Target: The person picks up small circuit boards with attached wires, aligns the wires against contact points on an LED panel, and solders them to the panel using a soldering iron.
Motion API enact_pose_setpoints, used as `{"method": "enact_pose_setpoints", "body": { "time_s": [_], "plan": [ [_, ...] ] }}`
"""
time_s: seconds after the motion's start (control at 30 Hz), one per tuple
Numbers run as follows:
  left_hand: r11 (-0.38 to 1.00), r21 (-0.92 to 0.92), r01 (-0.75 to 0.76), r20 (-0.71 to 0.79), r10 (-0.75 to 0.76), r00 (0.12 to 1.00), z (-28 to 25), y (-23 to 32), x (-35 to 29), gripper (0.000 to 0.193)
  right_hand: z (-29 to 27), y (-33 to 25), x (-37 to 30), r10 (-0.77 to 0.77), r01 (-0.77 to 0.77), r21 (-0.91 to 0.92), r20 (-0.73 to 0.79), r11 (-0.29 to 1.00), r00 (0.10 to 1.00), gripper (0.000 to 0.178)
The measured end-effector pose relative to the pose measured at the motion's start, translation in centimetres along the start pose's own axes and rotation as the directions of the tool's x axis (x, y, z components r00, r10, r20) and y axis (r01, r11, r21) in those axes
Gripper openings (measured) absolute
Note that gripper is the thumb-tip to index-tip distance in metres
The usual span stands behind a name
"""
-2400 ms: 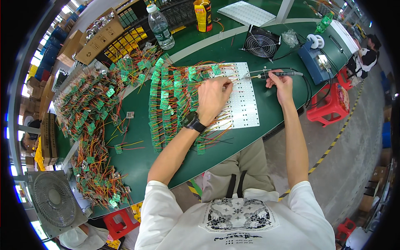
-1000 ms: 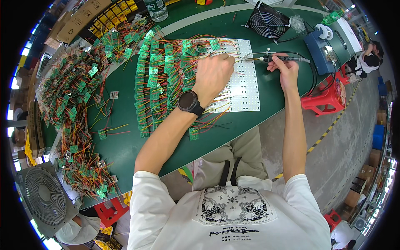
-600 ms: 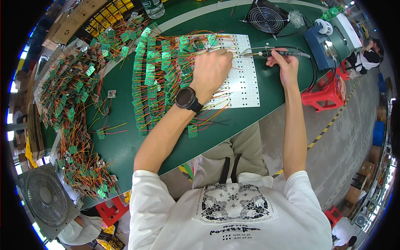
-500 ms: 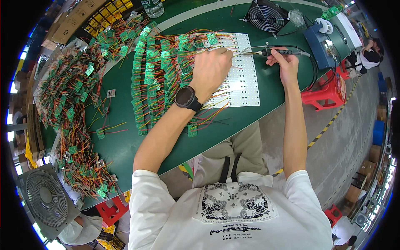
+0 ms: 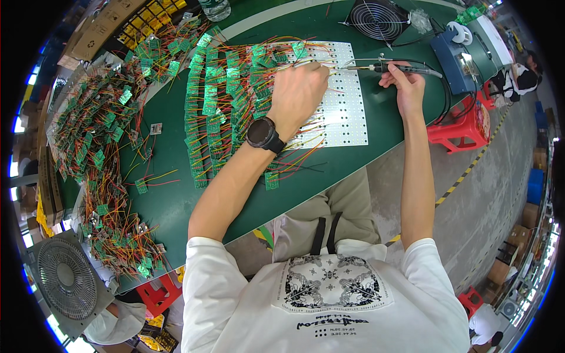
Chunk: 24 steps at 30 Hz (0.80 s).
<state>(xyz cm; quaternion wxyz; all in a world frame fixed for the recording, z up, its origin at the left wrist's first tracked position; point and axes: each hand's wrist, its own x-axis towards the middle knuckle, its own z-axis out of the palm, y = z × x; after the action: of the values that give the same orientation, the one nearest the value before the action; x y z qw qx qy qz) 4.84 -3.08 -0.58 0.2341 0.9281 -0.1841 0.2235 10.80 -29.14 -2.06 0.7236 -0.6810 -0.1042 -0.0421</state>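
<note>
My right hand (image 5: 406, 88) grips a soldering iron (image 5: 419, 70) with a thin metal feed tube beside it. The iron points left, its tip close to my left fingertips. My left hand (image 5: 299, 91) rests over a white perforated board (image 5: 350, 120), fingers pinched together. What they hold is hidden under the hand; red and yellow wires come out around it. Left of the hand, small green circuit boards (image 5: 210, 100) lie in long columns, their wires running toward the white board. One green piece (image 5: 271, 180) lies near the front edge.
A heap of wired green boards (image 5: 97, 132) covers the table's left side. At the back stand a black fan (image 5: 376, 22) and a blue soldering unit (image 5: 453, 62). A red stool (image 5: 462, 132) is beyond the right edge, a grey fan (image 5: 66, 276) at lower left.
The whole view has shifted slightly. Both hands keep nearly the same places and grips, with the iron's tip still close to my left fingertips.
</note>
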Motion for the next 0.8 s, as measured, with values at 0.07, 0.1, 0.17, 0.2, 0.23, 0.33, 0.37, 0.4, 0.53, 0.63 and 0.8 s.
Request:
{"method": "enact_pose_setpoints", "body": {
  "time_s": [0.07, 0.1, 0.17, 0.2, 0.23, 0.33, 0.37, 0.4, 0.53, 0.63, 0.8],
  "plan": [
    [1.0, -0.001, 0.0, -0.001, 0.0, 1.0, 0.0, 0.0, 0.0, 0.009, 0.0, 0.0, 0.0, 0.001, 0.0, 0.027, -0.02, 1.0, 1.0, 0.02],
    [1.0, -0.004, -0.004, -0.006, 0.003, 1.0, 0.0, 0.0, 0.1, 0.009, -0.1, 0.1, 0.0, 0.005, -0.004, 0.018, -0.017, 1.0, 1.0, 0.02],
    [1.0, -0.003, -0.007, -0.012, 0.007, 1.0, -0.1, -0.1, 0.1, 0.009, -0.1, 0.1, 0.2, 0.007, -0.007, 0.012, -0.013, 1.0, 1.0, 0.02],
    [1.0, 0.0, -0.006, -0.011, 0.006, 1.0, -0.1, -0.2, 0.1, 0.01, -0.1, 0.2, 0.3, 0.011, -0.011, 0.012, -0.019, 1.0, 1.0, 0.02],
    [1.0, 0.003, -0.005, -0.01, 0.005, 1.0, -0.1, -0.2, 0.1, 0.011, -0.2, 0.2, 0.4, 0.014, -0.014, 0.011, -0.024, 1.0, 1.0, 0.02],
    [0.982, -0.189, -0.006, -0.099, -0.013, 0.995, -0.2, 0.4, 0.4, 0.015, -0.6, 0.2, 0.5, 0.079, -0.069, 0.109, -0.096, 0.992, 0.992, 0.021],
    [0.982, -0.186, -0.015, -0.105, -0.005, 0.994, -0.3, 0.4, 0.5, 0.015, -0.8, 0.2, 0.6, 0.07, -0.059, 0.11, -0.098, 0.992, 0.993, 0.021],
    [0.978, -0.205, -0.027, -0.068, 0.014, 0.998, -0.5, 0.5, 0.5, 0.017, -1.0, 0.1, 0.7, 0.105, -0.091, 0.154, -0.083, 0.984, 0.991, 0.021],
    [0.96, -0.257, -0.11, 0.036, 0.123, 0.992, -0.9, 0.5, 0.4, 0.021, -2.0, 0.1, 1.2, 0.18, -0.179, 0.227, 0.018, 0.957, 0.984, 0.021],
    [0.942, -0.297, -0.154, 0.111, 0.194, 0.975, -1.1, 0.6, 0.3, 0.022, -1.4, 0.0, 0.6, 0.141, -0.136, 0.197, -0.013, 0.971, 0.99, 0.022],
    [0.955, -0.238, -0.176, 0.134, 0.212, 0.968, -0.9, 0.5, 0.3, 0.021, -1.0, -0.1, 0.2, 0.089, -0.084, 0.146, -0.024, 0.986, 0.996, 0.024]
  ]
}}
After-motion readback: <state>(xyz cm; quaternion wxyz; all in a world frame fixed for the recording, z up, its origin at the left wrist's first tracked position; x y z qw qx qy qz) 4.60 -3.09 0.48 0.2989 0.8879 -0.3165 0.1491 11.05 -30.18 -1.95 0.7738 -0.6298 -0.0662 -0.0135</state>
